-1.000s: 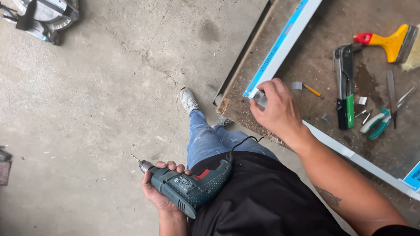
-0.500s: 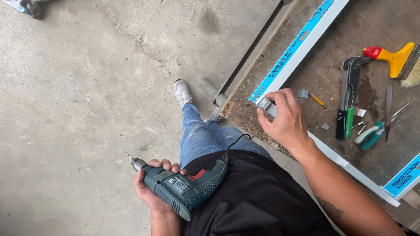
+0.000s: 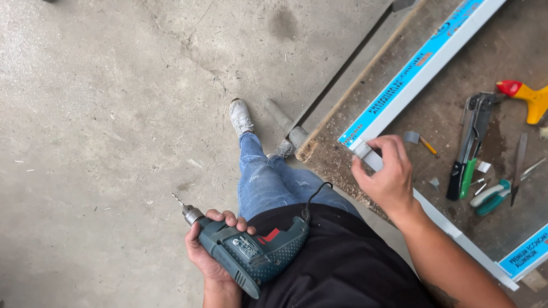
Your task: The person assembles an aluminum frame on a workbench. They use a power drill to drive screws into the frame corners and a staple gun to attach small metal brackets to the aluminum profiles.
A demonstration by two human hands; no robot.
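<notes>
My left hand [image 3: 210,255] grips a dark green corded power drill [image 3: 251,251] at my hip, its bit pointing left over the concrete floor. My right hand [image 3: 386,174] pinches the corner joint of a white aluminium frame [image 3: 419,71] wrapped in blue-printed film, at the near corner of a brown workbench [image 3: 439,117]. One frame bar runs up to the right, another [image 3: 451,225] runs down to the right past my forearm.
On the bench lie a black and green hand tool [image 3: 468,148], teal-handled pliers [image 3: 490,197], a file [image 3: 518,165], a yellow and red scraper [image 3: 528,98] and small scraps. My jeans leg and white shoe [image 3: 241,117] stand on the cracked concrete floor [image 3: 114,114].
The view has drifted so the bench sits further right. My right hand has shifted from resting flat on the frame corner to pinching it. The drill stays in my left hand.
</notes>
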